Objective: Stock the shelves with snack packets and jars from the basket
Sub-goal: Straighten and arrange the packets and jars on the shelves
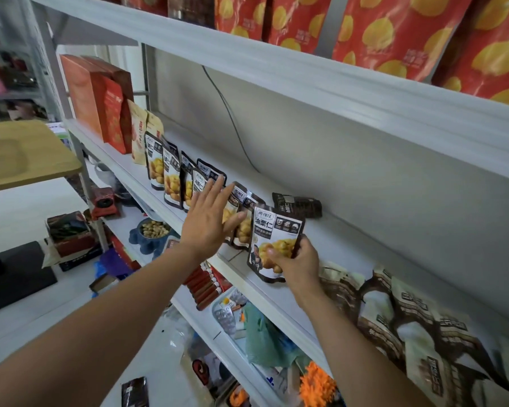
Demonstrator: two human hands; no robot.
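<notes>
Right hand (296,259): fingers closed around the lower half of a black chestnut packet (276,242), thumb on its printed face; the packet is held upright at the front lip of the middle shelf (276,292), presumably so that it joins the row label-outward.
Left hand (210,221): open and flat, fingers spread, gripping nothing; its palm lies against the nearest standing packets (241,212), apparently bracing them so they do not topple while the new one goes in.
Standing row (171,177): matching black packets stand along the shelf front, faces forward, running left toward tan pouches (140,136) and red boxes (106,104).
Fallen packet (297,205): one dark packet lies flat near the back wall, behind the row; a candidate for righting.
Right-hand stock (423,324): brown-and-cream packets lean overlapped on the same shelf, just beside the held packet.
Upper shelf (365,95): red bags (394,27) with yellow discs.
Basket: not clearly identifiable; the lower shelves are cluttered and blurred.
Stage, as judged: one packet mid-placement.
</notes>
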